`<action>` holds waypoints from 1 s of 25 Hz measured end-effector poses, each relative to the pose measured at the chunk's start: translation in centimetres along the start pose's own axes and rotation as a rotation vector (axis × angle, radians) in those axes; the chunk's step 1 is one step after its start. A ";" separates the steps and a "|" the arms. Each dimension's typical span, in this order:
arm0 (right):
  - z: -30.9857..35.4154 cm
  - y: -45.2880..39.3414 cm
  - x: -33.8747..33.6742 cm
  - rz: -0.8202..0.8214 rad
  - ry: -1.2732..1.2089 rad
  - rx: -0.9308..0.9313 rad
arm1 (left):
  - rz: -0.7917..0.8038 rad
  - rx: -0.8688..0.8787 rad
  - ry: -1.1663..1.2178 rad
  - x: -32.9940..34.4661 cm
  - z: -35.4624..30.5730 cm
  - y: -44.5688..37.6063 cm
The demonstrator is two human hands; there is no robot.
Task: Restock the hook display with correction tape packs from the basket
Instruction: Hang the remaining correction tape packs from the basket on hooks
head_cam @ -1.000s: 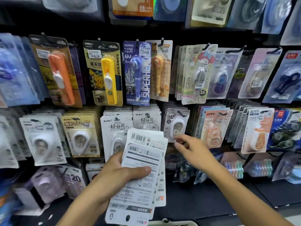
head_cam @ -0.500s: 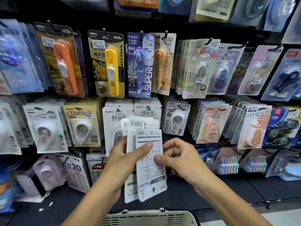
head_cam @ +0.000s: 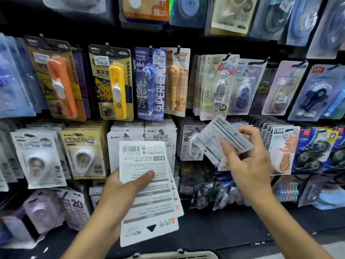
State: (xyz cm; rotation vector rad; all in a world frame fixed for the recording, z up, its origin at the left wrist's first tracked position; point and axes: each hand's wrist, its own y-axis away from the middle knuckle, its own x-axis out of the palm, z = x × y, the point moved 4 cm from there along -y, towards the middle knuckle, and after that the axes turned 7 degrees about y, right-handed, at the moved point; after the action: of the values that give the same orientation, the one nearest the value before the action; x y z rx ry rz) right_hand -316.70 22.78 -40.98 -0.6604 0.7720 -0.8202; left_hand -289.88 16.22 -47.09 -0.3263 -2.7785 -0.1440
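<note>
- Across the whole upper frame you face a black display wall [head_cam: 186, 40], dark wherever it shows between the hanging goods.
- Along the lower frame a black shelf [head_cam: 224, 228] juts out beneath it, its surface matt.
- At the lower right corner you see a strip of pale grey floor [head_cam: 334, 247].
- Light falls from above and glares off the plastic at the top.
</note>
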 end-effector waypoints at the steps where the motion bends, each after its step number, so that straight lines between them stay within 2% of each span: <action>1: 0.0 0.5 0.2 -0.042 0.169 -0.195 | 0.000 -0.010 0.004 0.0 0.0 0.0; 3: -0.2 1.6 1.4 -0.019 0.372 -0.455 | 0.008 -0.027 0.005 0.2 0.2 0.0; 5: -0.1 2.1 2.1 0.044 0.428 -0.564 | 0.032 -0.040 0.008 0.4 0.4 0.2; 10: 1.9 2.6 1.3 -0.078 0.313 -0.644 | 0.066 -0.035 0.005 0.4 -0.1 0.3; 12: 2.2 2.9 1.5 -0.072 0.353 -0.679 | 0.058 -0.033 0.013 0.4 -0.2 0.3; 15: 0.8 3.1 3.1 0.063 0.497 -0.586 | 0.037 -0.045 0.013 0.3 -0.1 0.4; 19: -1.7 3.5 4.2 0.284 0.439 -0.495 | 0.036 -0.056 0.003 0.2 -0.3 0.6; 22: -2.5 3.4 3.8 0.321 0.343 -0.391 | 0.036 -0.038 0.005 0.2 -0.5 0.8; 25: -3.5 3.3 4.1 0.390 0.398 -0.320 | 0.036 -0.043 -0.003 0.0 -0.3 0.7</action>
State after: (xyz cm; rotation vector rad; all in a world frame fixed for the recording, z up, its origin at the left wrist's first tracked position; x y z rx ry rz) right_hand -316.41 20.36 -46.76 -0.6063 1.3656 -0.4741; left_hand -289.60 16.84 -46.75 -0.3868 -2.7738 -0.1953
